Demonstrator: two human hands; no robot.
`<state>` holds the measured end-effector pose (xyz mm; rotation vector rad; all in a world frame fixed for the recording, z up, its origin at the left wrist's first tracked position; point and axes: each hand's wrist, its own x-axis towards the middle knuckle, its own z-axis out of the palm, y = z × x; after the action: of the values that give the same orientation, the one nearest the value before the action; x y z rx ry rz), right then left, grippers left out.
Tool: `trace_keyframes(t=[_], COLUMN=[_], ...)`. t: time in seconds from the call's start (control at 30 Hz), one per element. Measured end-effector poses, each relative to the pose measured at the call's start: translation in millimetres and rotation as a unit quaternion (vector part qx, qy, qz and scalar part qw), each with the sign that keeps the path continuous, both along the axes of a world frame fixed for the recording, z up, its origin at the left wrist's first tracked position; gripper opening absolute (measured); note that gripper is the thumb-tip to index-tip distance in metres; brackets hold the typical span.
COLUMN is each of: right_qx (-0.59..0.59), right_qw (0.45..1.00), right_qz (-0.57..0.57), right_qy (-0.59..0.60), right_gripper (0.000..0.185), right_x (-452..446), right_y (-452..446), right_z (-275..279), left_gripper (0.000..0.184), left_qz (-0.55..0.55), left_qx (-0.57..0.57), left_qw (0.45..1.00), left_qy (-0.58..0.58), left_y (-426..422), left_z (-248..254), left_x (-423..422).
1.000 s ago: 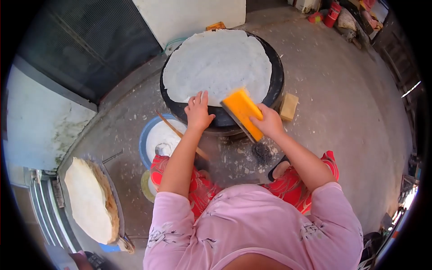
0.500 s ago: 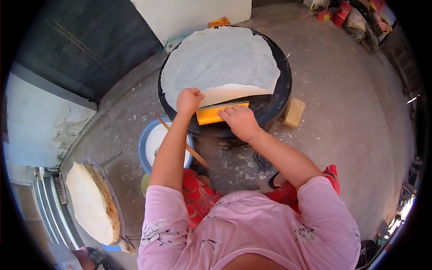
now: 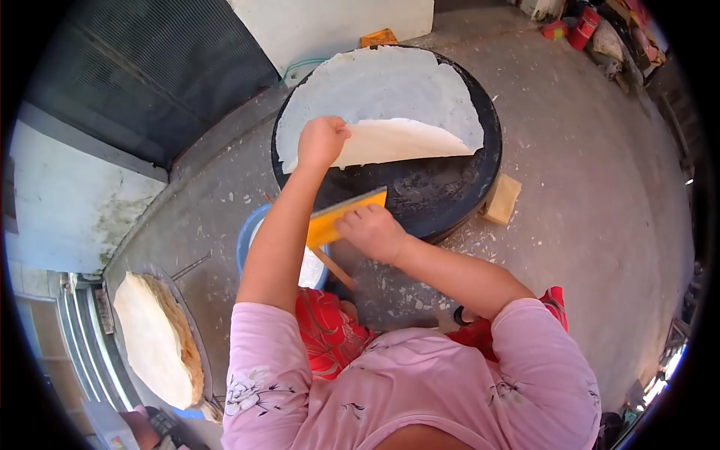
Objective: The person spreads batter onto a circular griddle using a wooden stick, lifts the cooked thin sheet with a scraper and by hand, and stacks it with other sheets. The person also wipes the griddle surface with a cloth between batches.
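Note:
A large thin crepe [image 3: 375, 86] covers the far part of a round black griddle [image 3: 427, 184]. Its near edge is folded back, showing a paler underside. My left hand [image 3: 322, 141] is closed in a pinch on that lifted edge, left of the middle. In my right hand [image 3: 373, 232] is a yellow scraper [image 3: 349, 217] with a dark straight edge, held in front of the griddle's near left rim. Below it, a blue bucket [image 3: 246, 238] of white batter [image 3: 309, 270] is partly hidden by my left forearm and the scraper. A wooden stick [image 3: 334, 268] leans across the bucket.
A stack of finished crepes [image 3: 154, 337] lies on a round support at the left. A yellowish block [image 3: 502, 199] sits beside the griddle's right side. Behind are a white wall [image 3: 330, 26], an orange object [image 3: 379, 37] and a red canister [image 3: 583, 28].
My left hand has raised the crepe's near edge and folded it farther back, baring more griddle. My right hand has drawn the scraper off the griddle, toward me and left.

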<state>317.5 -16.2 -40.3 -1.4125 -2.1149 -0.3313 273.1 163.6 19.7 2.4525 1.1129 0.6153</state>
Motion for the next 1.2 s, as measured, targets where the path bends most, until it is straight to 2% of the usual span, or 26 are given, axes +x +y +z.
trace_keyframes(t=[0.1,0.2,0.3,0.33,0.4,0.57,0.63,0.67,0.73,0.8,0.87,0.93,1.03,1.07,1.1,1.13,1.2], right_qx=[-0.020,0.005,-0.030,-0.010,0.009,-0.039,-0.047,-0.037,-0.034,-0.050,-0.064,-0.121,-0.262,-0.302,-0.301,-0.341,-0.380], right_qw=[0.995,0.992,0.993,0.998,0.999,0.971,0.949,0.948,0.946,0.958,0.988,0.993,0.956,0.937,0.938,0.922,0.903], right_qz=[-0.094,-0.128,-0.112,-0.060,-0.052,-0.232,-0.309,-0.315,-0.313,-0.267,-0.132,-0.010,0.005,0.003,0.002,-0.018,-0.037], right_qy=[0.006,0.014,-0.007,0.004,0.002,-0.042,-0.040,-0.041,-0.075,-0.092,-0.039,0.004,0.129,0.174,0.173,0.183,0.195], right_gripper=[0.012,0.012,0.011,0.012,0.010,0.007,0.006,0.006,0.008,0.015,0.021,0.025,0.025,0.025,0.025,0.025,0.024], right_x=[27,54,34,27,23,71,89,99,105,99,90,86,85,88,92,96,98], right_y=[37,58,41,36,35,95,102,99,78,46,-1,-50,-112,-127,-139,-150,-165], right_z=[-1,4,9,5,1,-2,0,2,7,15,26,45,74,80,88,97,109], left_gripper=[0.020,0.019,0.018,0.018,0.015,0.009,0.005,0.005,0.010,0.014,0.018,0.023,0.024,0.025,0.027,0.027,0.039], left_qz=[-0.007,0.001,-0.006,-0.015,-0.020,-0.029,-0.071,-0.070,-0.102,-0.132,-0.152,-0.155,-0.154,-0.162,-0.169,-0.168,-0.195], left_qx=[0.016,0.037,0.056,0.062,0.085,0.129,0.202,0.202,0.270,0.283,0.303,0.309,0.243,0.177,0.112,0.114,0.001], left_qw=[1.000,0.999,0.998,0.998,0.996,0.990,0.971,0.971,0.955,0.947,0.935,0.935,0.957,0.970,0.979,0.979,0.981], left_qy=[0.021,-0.008,-0.026,-0.018,-0.031,-0.049,-0.110,-0.110,-0.061,-0.076,-0.099,-0.073,-0.050,-0.031,-0.012,-0.014,0.010], left_y=[5,11,15,16,17,8,-3,-10,-31,-52,-73,-85,-101,-103,-104,-105,-106], left_z=[3,17,33,37,41,68,83,89,101,95,81,52,12,-4,-15,-21,-34], left_x=[8,17,24,27,33,47,46,41,30,11,-10,-34,-66,-75,-80,-82,-87])
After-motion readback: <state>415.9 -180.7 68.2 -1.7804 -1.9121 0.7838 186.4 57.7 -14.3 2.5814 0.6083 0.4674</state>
